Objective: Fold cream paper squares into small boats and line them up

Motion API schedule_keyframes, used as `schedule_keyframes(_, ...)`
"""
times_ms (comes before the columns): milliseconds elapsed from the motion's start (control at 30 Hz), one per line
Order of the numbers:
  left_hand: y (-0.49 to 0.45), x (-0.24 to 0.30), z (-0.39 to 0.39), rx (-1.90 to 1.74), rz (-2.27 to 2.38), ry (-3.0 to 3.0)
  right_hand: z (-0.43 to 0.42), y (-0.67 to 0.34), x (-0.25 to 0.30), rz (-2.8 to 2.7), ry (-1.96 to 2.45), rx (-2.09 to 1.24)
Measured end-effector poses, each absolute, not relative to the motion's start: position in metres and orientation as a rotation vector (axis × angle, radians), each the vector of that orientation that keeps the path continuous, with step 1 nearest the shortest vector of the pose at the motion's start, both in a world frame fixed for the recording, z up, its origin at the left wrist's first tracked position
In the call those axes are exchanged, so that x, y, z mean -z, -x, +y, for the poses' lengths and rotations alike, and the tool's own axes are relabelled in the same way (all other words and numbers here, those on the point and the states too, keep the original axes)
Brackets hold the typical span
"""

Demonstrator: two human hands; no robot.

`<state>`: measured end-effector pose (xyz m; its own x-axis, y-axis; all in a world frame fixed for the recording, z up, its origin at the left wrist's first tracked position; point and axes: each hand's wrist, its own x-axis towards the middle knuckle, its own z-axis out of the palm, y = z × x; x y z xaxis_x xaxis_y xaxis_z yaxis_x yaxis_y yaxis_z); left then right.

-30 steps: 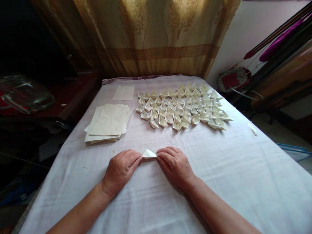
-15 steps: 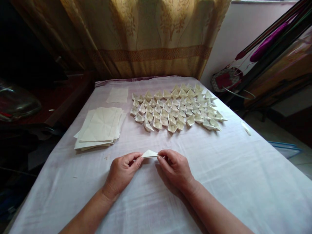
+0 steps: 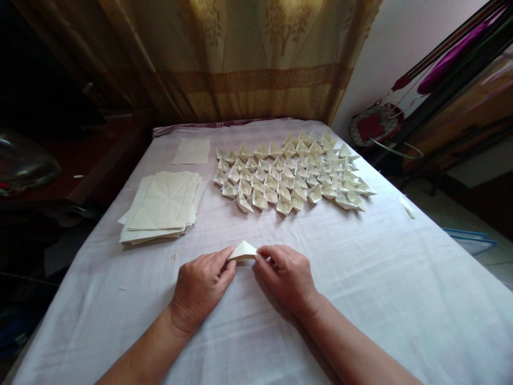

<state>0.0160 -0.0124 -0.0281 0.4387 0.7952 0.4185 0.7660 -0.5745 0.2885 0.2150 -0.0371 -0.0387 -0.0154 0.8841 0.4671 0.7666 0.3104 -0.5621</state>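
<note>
A small folded paper boat (image 3: 244, 250), cream-coloured with a pointed peak, is held just above the cloth. My left hand (image 3: 204, 286) pinches its left end between thumb and fingers. At its right end, my right hand (image 3: 286, 275) pinches the other tip. Beyond my hands, several finished paper boats (image 3: 284, 205) stand in close rows. To the left lies a stack of square paper sheets (image 3: 160, 206), the top one marked with creases. One single sheet (image 3: 192, 151) lies behind that stack.
A white cloth (image 3: 360, 299) covers the table. Behind it hangs a gold patterned curtain (image 3: 240, 80). Dark red furniture (image 3: 76, 187) stands at the left. A small bag (image 3: 374, 125) is beyond the right edge, and a pale scrap (image 3: 406, 207) lies near that edge.
The folded paper has tilted and its peak shows taller, with its lower edge parted a little. Both hands keep their pinch, the left shifted slightly. The camera view has moved a little.
</note>
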Motion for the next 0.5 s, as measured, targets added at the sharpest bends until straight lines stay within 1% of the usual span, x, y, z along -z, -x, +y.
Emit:
schedule_keyframes(200,-0.02,0.02,-0.015,-0.657,1.548,-2.62,-0.04,-0.21,0.031,-1.943,1.337,0.017)
schedule_keyframes(333,-0.02,0.017,-0.016,-0.591,1.561,-2.775,-0.042,-0.205,0.029,-1.989,1.296,0.041)
schedule_keyframes(500,-0.02,0.016,-0.016,-0.674,1.529,-2.859,-0.044,-0.201,0.029,-1.993,1.295,0.017)
